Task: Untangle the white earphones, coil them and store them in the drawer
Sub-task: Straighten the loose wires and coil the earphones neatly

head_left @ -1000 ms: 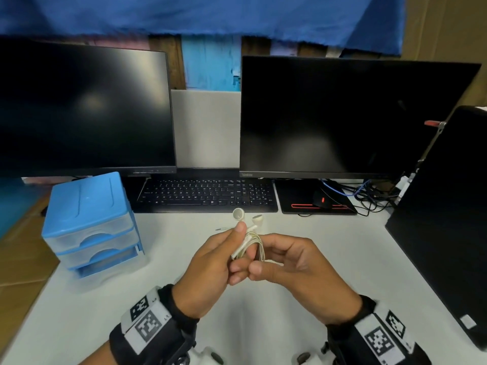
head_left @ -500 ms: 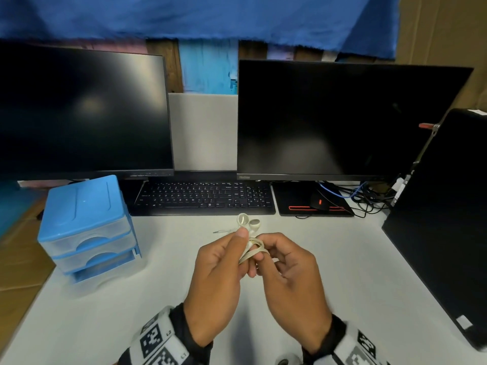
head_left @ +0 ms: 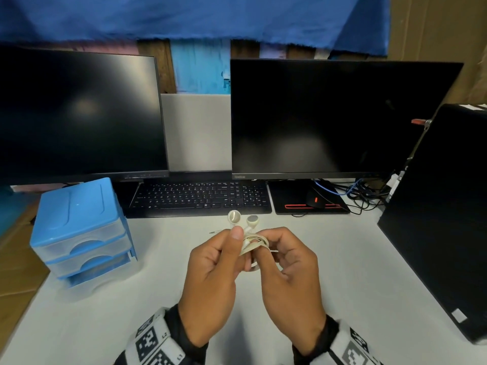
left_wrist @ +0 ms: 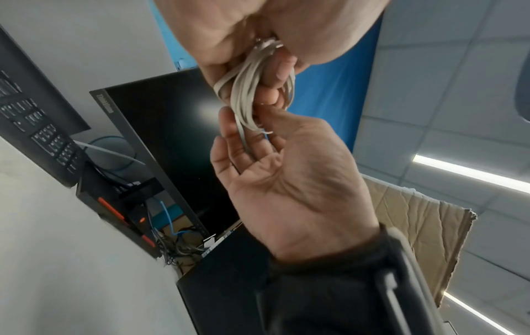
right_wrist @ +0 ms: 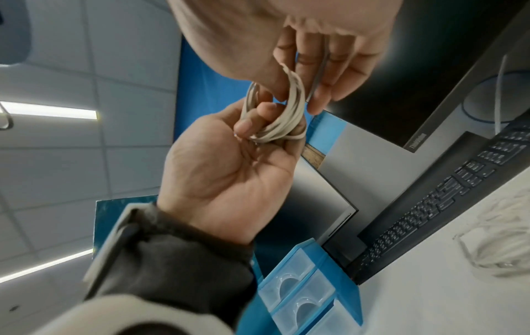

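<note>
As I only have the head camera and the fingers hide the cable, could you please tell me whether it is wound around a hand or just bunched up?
Observer: The left wrist view shows the cable looped in several turns around the left hand's fingers.
Operator: Thank you. What is the right hand doing underneath?
Observer: The right hand shows its palm to that camera, and a single strand leaves the coil and runs along the inside of its fingers.
Operator: Can you see any knot?
Observer: In the right wrist view the loops lie side by side with no knot showing, though the part inside the grip is hidden.
</note>
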`<state>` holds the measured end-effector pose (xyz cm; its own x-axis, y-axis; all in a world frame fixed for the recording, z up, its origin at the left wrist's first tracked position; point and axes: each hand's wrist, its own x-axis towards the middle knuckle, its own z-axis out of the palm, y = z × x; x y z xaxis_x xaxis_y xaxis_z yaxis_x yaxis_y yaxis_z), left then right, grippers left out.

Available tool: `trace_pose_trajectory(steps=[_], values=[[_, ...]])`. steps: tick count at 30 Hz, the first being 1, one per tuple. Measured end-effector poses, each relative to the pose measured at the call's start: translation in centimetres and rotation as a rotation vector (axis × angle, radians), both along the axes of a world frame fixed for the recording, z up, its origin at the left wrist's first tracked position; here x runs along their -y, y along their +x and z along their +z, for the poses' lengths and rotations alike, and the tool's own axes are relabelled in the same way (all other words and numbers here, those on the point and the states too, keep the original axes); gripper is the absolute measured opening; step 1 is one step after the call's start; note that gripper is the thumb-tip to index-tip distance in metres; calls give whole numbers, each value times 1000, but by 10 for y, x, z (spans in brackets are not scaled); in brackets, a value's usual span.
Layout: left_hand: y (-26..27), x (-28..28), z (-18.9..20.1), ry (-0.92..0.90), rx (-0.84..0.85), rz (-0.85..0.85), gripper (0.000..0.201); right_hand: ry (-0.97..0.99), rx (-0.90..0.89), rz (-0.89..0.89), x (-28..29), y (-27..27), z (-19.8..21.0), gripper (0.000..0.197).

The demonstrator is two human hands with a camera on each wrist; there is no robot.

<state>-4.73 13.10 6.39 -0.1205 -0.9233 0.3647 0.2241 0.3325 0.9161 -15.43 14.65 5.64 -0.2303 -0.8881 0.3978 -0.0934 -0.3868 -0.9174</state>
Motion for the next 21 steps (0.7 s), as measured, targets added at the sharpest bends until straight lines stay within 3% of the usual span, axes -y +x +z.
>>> trace_pose_trajectory(steps=[4,7,13,17,21], values=[[-3,-4,-10,-54,90,17,40,-11,-46,-78,2,1,-5,29],[1,-1,-12,-101,167,54,41,-94,-248,-144,1,0,-9,18],[-4,-2,-4,115,-39,18,38,-317,-441,-261,6,-6,-20,19],[-2,0,-1,223,-74,-10,39,-451,-528,-117,9,-12,-17,26],[9,7,5,311,99,-168,49,-436,-614,123,15,-27,-11,31]])
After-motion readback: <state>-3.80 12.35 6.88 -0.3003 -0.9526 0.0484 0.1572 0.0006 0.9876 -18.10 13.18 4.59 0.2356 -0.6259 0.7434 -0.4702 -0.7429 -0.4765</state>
